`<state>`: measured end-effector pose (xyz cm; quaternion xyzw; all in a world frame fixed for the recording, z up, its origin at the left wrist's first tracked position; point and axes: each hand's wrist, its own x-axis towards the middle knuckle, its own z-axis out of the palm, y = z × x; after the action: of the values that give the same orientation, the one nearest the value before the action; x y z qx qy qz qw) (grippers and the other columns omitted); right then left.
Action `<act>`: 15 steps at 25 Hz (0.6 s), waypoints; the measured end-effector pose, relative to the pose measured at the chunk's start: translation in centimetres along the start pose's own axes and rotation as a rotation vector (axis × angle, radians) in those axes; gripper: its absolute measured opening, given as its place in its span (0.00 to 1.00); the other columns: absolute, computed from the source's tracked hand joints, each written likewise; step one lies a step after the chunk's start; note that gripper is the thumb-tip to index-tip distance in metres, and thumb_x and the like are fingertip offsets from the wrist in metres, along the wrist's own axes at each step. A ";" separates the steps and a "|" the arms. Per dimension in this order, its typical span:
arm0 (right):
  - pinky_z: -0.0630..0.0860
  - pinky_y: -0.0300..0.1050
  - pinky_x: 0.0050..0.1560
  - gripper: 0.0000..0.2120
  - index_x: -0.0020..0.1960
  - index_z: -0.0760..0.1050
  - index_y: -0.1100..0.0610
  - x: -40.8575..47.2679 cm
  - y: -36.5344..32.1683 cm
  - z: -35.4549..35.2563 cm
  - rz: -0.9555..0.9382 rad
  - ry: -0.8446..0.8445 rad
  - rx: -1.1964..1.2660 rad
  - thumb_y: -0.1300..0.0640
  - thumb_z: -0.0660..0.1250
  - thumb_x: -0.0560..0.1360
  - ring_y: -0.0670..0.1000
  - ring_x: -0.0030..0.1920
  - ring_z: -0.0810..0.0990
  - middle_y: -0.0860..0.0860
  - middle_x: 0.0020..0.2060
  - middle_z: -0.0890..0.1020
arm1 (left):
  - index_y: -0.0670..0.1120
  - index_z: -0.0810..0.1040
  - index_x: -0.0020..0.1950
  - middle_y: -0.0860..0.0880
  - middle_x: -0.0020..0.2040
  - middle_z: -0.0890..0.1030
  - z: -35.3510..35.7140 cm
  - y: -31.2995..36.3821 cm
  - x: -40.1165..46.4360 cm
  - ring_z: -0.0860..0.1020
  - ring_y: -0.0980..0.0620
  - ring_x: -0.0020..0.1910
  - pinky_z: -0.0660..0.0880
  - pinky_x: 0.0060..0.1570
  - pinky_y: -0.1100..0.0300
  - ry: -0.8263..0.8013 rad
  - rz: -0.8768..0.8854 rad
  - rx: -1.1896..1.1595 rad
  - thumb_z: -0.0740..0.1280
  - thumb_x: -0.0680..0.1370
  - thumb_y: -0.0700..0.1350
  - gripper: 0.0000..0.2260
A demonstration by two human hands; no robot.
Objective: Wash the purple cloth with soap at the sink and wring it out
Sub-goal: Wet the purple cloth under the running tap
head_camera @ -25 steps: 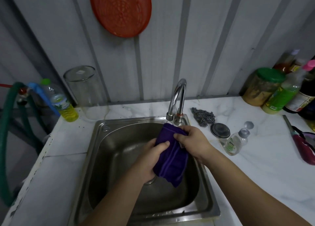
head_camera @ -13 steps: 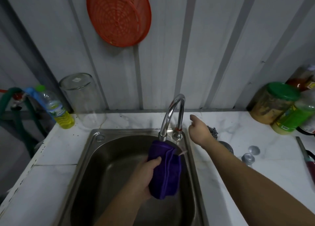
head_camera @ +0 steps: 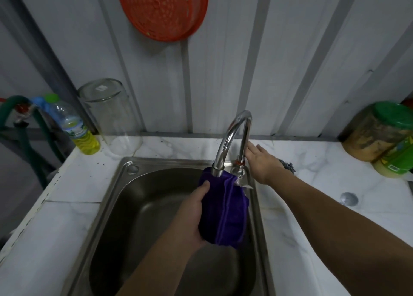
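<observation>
The purple cloth (head_camera: 225, 208) hangs folded over the steel sink (head_camera: 125, 184), its top edge just under the spout of the curved tap (head_camera: 232, 137). My left hand (head_camera: 192, 215) grips the cloth from the left side. My right hand (head_camera: 261, 161) is off the cloth, fingers apart, touching the back of the tap's upright pipe near its base. No water stream is visible from the spout.
A bottle of yellow liquid (head_camera: 76, 128) and an upturned glass jar (head_camera: 111, 117) stand at the back left. A steel scourer (head_camera: 287, 165), green-lidded jars (head_camera: 380, 132) and a small cap (head_camera: 349, 198) lie to the right. An orange basket (head_camera: 163, 7) hangs on the wall.
My right hand let go of the cloth and reached back to the tap's base. My left hand lifted the cloth up under the spout. The camera tilted upward.
</observation>
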<state>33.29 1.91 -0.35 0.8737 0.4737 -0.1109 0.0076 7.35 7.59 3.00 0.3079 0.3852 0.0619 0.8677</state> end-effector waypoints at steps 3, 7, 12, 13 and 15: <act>0.68 0.61 0.72 0.39 0.82 0.46 0.53 0.8 -0.3 -0.3 -0.006 -0.014 -0.139 0.68 0.61 0.77 0.62 0.79 0.54 0.47 0.82 0.43 | 0.50 0.80 0.63 0.44 0.50 0.88 -0.1 0.0 0.1 0.87 0.39 0.46 0.79 0.49 0.40 0.016 0.012 0.002 0.73 0.68 0.56 0.24; 0.73 0.60 0.67 0.35 0.80 0.55 0.57 1.0 -0.7 -0.6 0.030 -0.008 -0.193 0.64 0.66 0.77 0.61 0.73 0.64 0.50 0.79 0.52 | 0.50 0.80 0.63 0.44 0.49 0.88 0.0 0.4 0.2 0.87 0.40 0.47 0.79 0.49 0.41 0.018 0.003 0.014 0.71 0.73 0.56 0.20; 0.76 0.60 0.62 0.36 0.79 0.55 0.59 0.3 -1.1 -0.1 0.072 0.030 -0.203 0.65 0.67 0.75 0.61 0.66 0.69 0.54 0.76 0.56 | 0.51 0.79 0.61 0.46 0.47 0.89 0.5 1.1 0.1 0.87 0.42 0.45 0.79 0.47 0.43 0.004 -0.016 0.043 0.68 0.78 0.55 0.14; 0.76 0.60 0.62 0.35 0.78 0.56 0.59 0.3 -1.1 0.1 0.078 0.039 -0.191 0.63 0.67 0.75 0.62 0.67 0.69 0.55 0.76 0.57 | 0.50 0.79 0.61 0.46 0.47 0.89 0.7 1.2 0.0 0.87 0.43 0.45 0.79 0.48 0.43 0.003 -0.023 0.049 0.68 0.79 0.55 0.14; 0.75 0.61 0.63 0.34 0.77 0.57 0.59 0.1 -0.9 0.5 0.097 0.042 -0.120 0.59 0.69 0.76 0.63 0.67 0.70 0.59 0.74 0.61 | 0.49 0.79 0.63 0.45 0.49 0.89 0.8 1.3 0.1 0.87 0.43 0.47 0.80 0.49 0.43 0.006 -0.035 0.047 0.68 0.79 0.54 0.15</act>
<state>32.51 2.43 -0.82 0.8957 0.4367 -0.0634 0.0551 8.16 8.23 4.10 0.3213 0.3945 0.0385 0.8600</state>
